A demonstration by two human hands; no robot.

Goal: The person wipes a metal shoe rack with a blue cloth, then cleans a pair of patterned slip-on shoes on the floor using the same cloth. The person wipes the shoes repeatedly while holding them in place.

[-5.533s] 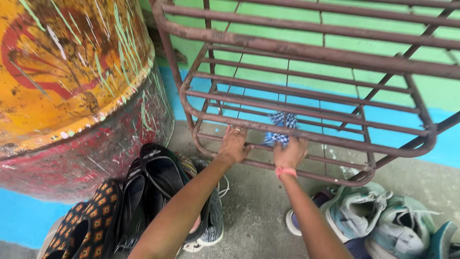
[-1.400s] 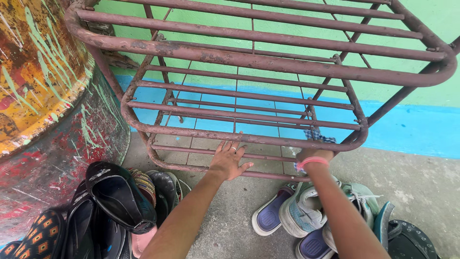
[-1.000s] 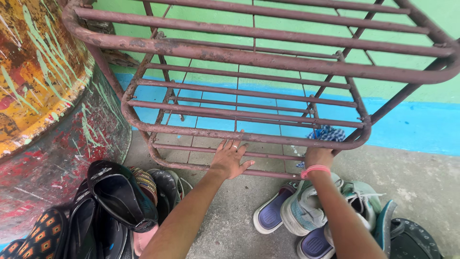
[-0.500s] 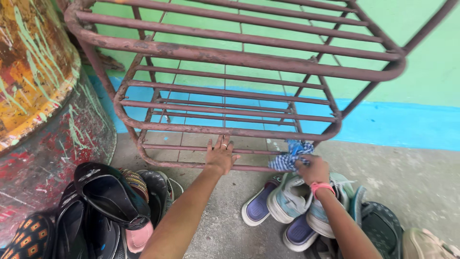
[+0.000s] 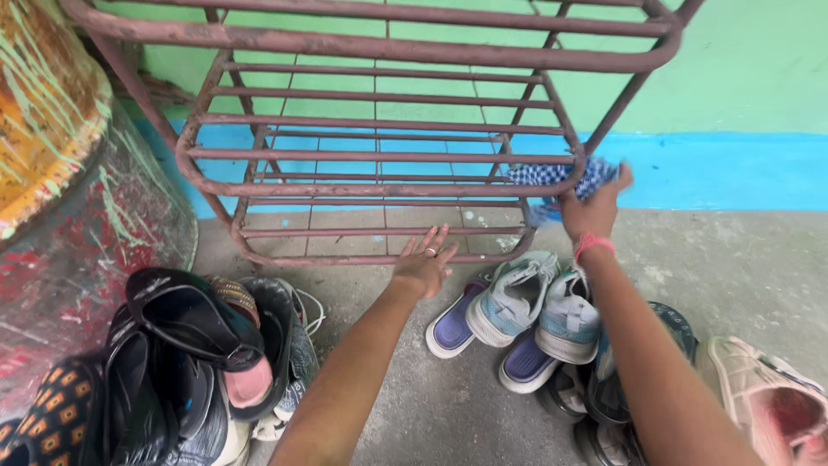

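Observation:
A rusty brown metal shoe rack (image 5: 379, 185) with barred shelves stands on the concrete floor against a green and blue wall. My left hand (image 5: 424, 263), fingers spread, rests at the rack's lowest front bar. My right hand (image 5: 593, 210), a pink band on its wrist, presses a blue-and-white checked cloth (image 5: 552, 177) against the right end of the middle shelf's front bar.
A pile of black sandals and slippers (image 5: 190, 345) lies at the lower left beside a big painted drum (image 5: 60, 198). Grey-green sneakers (image 5: 539, 306) and more shoes (image 5: 759, 397) lie on the floor at the right, under my right arm.
My right hand has lifted the checked cloth from near the floor up to the rack's middle shelf bar. The view has shifted right. My left hand stays at the lowest bar.

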